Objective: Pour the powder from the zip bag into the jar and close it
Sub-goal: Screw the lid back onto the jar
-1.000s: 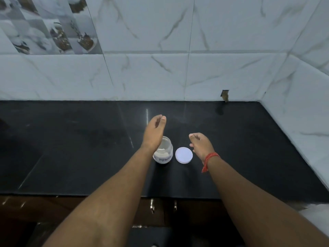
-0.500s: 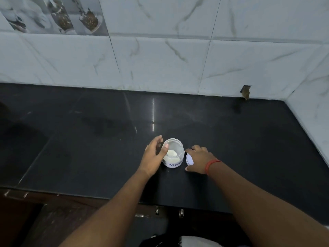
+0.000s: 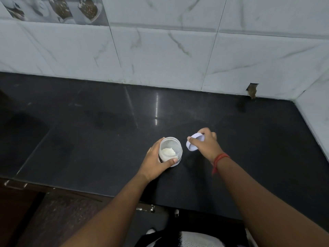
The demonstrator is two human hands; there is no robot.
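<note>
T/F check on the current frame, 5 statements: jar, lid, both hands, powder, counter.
1. The left hand grips the jar. True.
2. The lid is already on the jar. False: the right hand holds the lid, tilted, off to the jar's right, and the jar's mouth is open.
3. The jar holds white powder. True.
4. The jar is lifted well clear of the countertop. False: it appears to stand on the black countertop.
5. The right hand is empty and lies flat on the countertop. False: its fingers are curled round the lid.
</note>
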